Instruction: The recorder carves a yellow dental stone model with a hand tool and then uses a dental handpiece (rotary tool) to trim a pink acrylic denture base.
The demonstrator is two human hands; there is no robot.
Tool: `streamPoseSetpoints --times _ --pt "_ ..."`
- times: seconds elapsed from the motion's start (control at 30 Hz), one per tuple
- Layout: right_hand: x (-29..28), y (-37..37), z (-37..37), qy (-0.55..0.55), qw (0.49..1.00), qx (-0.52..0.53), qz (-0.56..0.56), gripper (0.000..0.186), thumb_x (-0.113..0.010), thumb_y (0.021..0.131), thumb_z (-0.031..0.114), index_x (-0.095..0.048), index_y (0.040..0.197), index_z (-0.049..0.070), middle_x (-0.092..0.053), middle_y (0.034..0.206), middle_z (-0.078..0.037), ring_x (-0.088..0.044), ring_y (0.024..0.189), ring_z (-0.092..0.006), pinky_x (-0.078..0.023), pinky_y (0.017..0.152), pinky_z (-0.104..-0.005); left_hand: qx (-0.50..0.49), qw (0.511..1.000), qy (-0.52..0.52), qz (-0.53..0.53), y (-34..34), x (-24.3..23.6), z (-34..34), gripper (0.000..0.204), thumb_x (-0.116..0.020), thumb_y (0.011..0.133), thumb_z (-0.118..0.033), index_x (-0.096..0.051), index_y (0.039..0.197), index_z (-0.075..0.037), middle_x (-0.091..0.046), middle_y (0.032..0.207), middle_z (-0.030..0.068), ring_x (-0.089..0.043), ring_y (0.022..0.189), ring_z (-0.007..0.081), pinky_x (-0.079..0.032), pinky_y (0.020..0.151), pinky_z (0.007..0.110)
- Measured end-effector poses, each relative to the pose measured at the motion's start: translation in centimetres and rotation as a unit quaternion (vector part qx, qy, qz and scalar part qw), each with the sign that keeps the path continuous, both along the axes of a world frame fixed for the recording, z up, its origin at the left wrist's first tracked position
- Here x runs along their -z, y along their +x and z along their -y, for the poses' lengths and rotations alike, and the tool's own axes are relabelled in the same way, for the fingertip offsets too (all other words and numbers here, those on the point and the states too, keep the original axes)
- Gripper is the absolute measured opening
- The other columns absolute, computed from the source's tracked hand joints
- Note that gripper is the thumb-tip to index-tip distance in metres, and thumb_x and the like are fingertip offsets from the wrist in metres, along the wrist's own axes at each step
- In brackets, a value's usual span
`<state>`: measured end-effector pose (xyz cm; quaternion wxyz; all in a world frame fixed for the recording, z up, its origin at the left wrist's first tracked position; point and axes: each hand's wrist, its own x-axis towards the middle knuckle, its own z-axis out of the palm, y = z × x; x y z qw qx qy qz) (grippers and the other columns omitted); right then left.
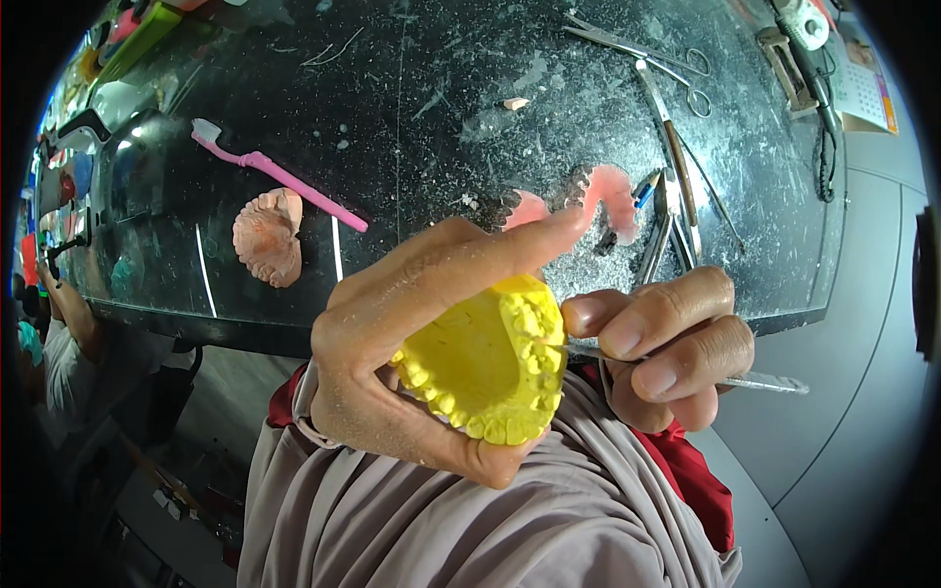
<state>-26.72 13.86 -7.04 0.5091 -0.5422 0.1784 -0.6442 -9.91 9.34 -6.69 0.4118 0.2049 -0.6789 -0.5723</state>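
My left hand (372, 343) is closed round a yellow dental cast (463, 363), thumb and fingers at its rim, teeth facing up. My right hand (667, 353) grips a thin metal instrument (779, 382) whose working end rests at the teeth on the cast's right side; the exact contact point is too small to tell. Above the cast, behind my left hand, two pink plates with notched edges (613, 201) (525, 204) lie on the dark bench top (412, 88).
A pink toothbrush (294, 186), pink dental cast (263, 238), scissors (637, 44), several metal instruments (676, 167) and a black-corded handpiece (809, 29) lie on the dusty bench. A co-worker's arm (83, 323) shows at far left. A calendar (858, 83) is at the right.
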Motion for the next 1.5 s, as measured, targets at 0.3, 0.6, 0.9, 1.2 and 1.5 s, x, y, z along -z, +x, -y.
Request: streamPoseSetpoints --times 0.3,0.6,0.9,1.2,1.5 --pt "1.1 -0.5 1.0 -0.105 0.993 0.017 -0.042 0.018 -0.046 0.084 0.017 -0.050 0.081 0.000 -0.045 0.089 -0.015 -0.056 0.086 -0.0288 -0.050 0.079 -0.0337 0.001 1.000 -0.014 0.010 -0.3 -0.6 0.0 0.086 -0.079 0.042 -0.027 -0.043 0.109 0.012 -0.053 0.066 0.0085 -0.046 0.057 0.0090 -0.034 0.051 0.020" --pt "0.2 -0.5 -0.2 -0.066 0.996 0.007 -0.054 0.019 -0.057 0.074 0.003 -0.058 0.093 0.005 -0.047 0.099 -0.017 -0.054 0.094 -0.0326 -0.051 0.073 -0.0304 -0.032 0.999 0.003 -0.032 -1.0 -0.4 -0.6 0.080 -0.076 0.044 -0.033 -0.047 0.105 0.010 -0.054 0.060 0.0061 -0.045 0.051 0.0067 -0.033 0.046 0.017" --pt "0.8 1.8 0.0 -0.065 0.990 0.121 0.039 0.011 -0.053 0.075 -0.004 -0.060 0.084 -0.002 -0.056 0.085 -0.022 -0.060 0.076 -0.0323 -0.054 0.059 -0.0276 -0.036 0.999 0.018 -0.009 -0.4 -0.8 -0.6 0.079 -0.077 0.043 -0.030 -0.047 0.105 0.009 -0.053 0.059 0.0059 -0.047 0.050 0.0070 -0.034 0.046 0.017" --pt "0.5 1.1 -0.9 0.085 0.993 0.039 0.078 0.036 -0.024 0.090 0.028 -0.042 0.111 0.004 -0.049 0.083 -0.017 -0.058 0.076 -0.0253 -0.051 0.073 -0.0347 -0.078 0.992 -0.088 0.050 -0.3 -0.5 -0.1 0.085 -0.081 0.043 -0.035 -0.047 0.107 0.011 -0.054 0.063 0.0063 -0.049 0.053 0.0081 -0.035 0.047 0.017" --pt "-0.4 1.8 -0.8 0.106 0.975 0.184 0.067 0.030 -0.039 0.087 0.020 -0.051 0.085 -0.007 -0.056 0.076 -0.025 -0.061 0.070 -0.0300 -0.053 0.061 -0.0334 -0.124 0.976 -0.132 0.122 -0.1 -0.8 -0.4 0.089 -0.078 0.045 -0.046 -0.048 0.105 0.012 -0.054 0.059 0.0040 -0.047 0.054 0.0069 -0.035 0.065 0.023"
